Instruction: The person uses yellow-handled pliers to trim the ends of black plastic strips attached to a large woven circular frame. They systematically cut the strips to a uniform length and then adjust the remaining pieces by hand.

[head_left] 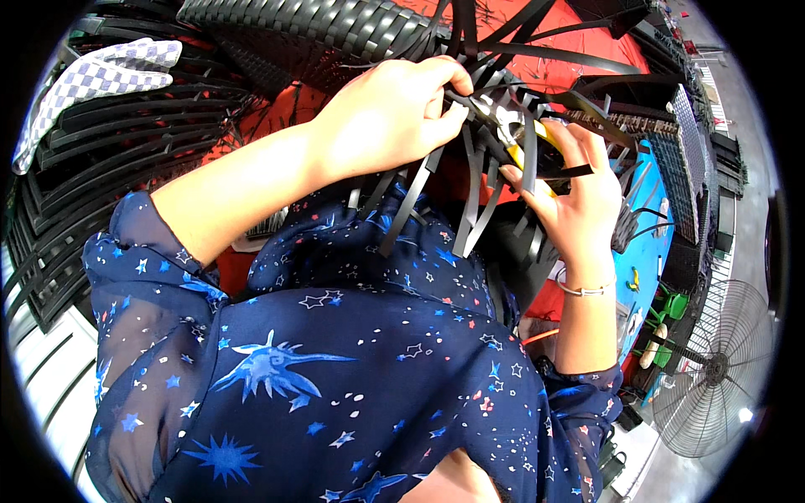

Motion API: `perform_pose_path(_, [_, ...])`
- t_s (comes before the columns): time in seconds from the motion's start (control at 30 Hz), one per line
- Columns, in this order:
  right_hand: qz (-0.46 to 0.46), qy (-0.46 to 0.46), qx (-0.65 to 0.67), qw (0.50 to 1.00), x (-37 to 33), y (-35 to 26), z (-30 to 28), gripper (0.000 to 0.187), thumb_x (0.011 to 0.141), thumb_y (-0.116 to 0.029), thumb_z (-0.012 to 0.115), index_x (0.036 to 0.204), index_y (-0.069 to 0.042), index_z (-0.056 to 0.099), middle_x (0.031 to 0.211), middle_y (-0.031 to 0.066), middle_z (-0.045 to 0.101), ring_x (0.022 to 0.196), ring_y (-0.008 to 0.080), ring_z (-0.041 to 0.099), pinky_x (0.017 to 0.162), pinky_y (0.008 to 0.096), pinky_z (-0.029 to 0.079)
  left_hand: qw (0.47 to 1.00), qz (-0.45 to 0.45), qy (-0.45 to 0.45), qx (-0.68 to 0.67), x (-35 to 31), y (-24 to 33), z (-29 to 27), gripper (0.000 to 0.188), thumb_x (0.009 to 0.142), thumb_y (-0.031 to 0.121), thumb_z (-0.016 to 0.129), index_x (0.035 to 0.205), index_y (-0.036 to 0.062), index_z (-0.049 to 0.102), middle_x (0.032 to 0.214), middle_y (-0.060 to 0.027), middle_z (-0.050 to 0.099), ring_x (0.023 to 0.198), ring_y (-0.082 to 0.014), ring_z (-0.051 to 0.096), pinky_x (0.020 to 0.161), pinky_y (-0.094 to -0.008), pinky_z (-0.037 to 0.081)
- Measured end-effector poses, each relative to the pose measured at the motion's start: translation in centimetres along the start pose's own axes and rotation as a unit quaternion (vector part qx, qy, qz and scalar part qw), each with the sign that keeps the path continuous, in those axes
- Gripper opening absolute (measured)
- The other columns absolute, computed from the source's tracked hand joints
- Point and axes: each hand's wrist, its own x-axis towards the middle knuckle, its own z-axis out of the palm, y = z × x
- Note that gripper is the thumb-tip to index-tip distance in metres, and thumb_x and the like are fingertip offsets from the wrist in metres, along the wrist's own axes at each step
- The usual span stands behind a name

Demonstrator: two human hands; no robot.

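Left hand (394, 117): fingers curled and closed over a bundle of black flat strips (470, 180), thumb and fingertips pinching them at the point where they fan out. The loose strip ends hang below the hand, across the dark blue star-print blouse (335, 360).

Right hand (570, 197): partly closed, fingers wrapped from the right around a small yellow-and-black tool (541, 147). One strip crosses over the tool; the fingertips touch both the tool and the strips. Whether the tool bites on a strip cannot be told, since strips cover its front. Thin silver bracelet (584, 289) on the right wrist.

The two hands sit close together, upper centre of the head view, the strips running between them. Upward, the strips join a black woven panel (310, 29), which lies along the top edge and is partly finished, with unwoven strips radiating out to the right over a red surface (587, 42).

Surroundings:
- Left: stack of black woven pieces (84, 176), with a chequered purple-and-white glove (101, 80) lying on top of it.
- Right: blue table (650, 243) with small items too small to identify, and black mesh panels (683, 159) beside it.
- Lower right: standing wire-cage fan (713, 369) on a grey floor, green stools (671, 306) near it.
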Motion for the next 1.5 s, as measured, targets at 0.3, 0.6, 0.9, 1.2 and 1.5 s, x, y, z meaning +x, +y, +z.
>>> perform_pose_path(0.3, [-0.037, 0.024, 0.012, 0.999, 0.3, 0.3, 0.4, 0.065, 0.071, -0.045, 0.084, 0.121, -0.006, 0.066, 0.112, 0.0116, 0.065, 0.095, 0.0306, 0.068, 0.082, 0.0374, 0.055, 0.996, 0.004, 0.029, 0.079, -1.7, 0.5, 0.5, 0.025, 0.089, 0.015, 0.070, 0.111, 0.0054, 0.062, 0.059, -0.0055, 0.057, 0.050, -0.0196, 0.059, 0.051, -0.0329, 0.047])
perform_pose_path(0.6, [-0.119, 0.011, -0.013, 0.993, 1.2, 2.3, 0.7, 0.070, 0.068, -0.041, 0.084, 0.126, -0.008, 0.062, 0.113, 0.0105, 0.063, 0.096, 0.0306, 0.064, 0.083, 0.0383, 0.054, 0.998, 0.015, -0.003, 0.053, -2.4, -0.3, 0.4, 0.030, 0.091, 0.016, 0.070, 0.119, 0.0065, 0.062, 0.063, -0.0038, 0.056, 0.053, -0.0156, 0.057, 0.051, -0.0297, 0.046])
perform_pose_path(0.9, [-0.070, 0.028, -0.023, 0.997, 0.5, 1.0, 1.2, 0.069, 0.066, -0.039, 0.087, 0.122, -0.008, 0.063, 0.106, 0.0078, 0.064, 0.091, 0.0278, 0.066, 0.077, 0.0367, 0.055, 0.999, 0.014, -0.016, 0.045, -2.4, -0.1, 0.4, 0.036, 0.092, 0.017, 0.070, 0.125, 0.0074, 0.062, 0.065, -0.0043, 0.056, 0.054, -0.0155, 0.057, 0.053, -0.0297, 0.047])
perform_pose_path(1.2, [-0.071, 0.012, 0.002, 0.997, 1.1, 1.0, 0.9, 0.055, 0.069, -0.034, 0.087, 0.112, -0.010, 0.063, 0.096, 0.0058, 0.062, 0.083, 0.0266, 0.067, 0.069, 0.0352, 0.055, 0.998, 0.044, 0.010, 0.053, -2.8, -0.6, 0.4, 0.038, 0.091, 0.015, 0.072, 0.126, 0.0071, 0.062, 0.067, -0.0049, 0.058, 0.057, -0.0158, 0.058, 0.055, -0.0293, 0.048])
perform_pose_path(1.5, [-0.021, 0.076, 0.090, 0.993, -0.4, 1.9, 1.3, 0.070, 0.065, -0.038, 0.091, 0.122, -0.006, 0.066, 0.105, 0.0109, 0.067, 0.091, 0.0273, 0.069, 0.079, 0.0359, 0.057, 0.989, 0.088, 0.039, 0.110, -2.6, -0.5, 0.7, 0.040, 0.089, 0.021, 0.071, 0.126, 0.0089, 0.063, 0.067, -0.0071, 0.061, 0.055, -0.0225, 0.061, 0.054, -0.0337, 0.050])
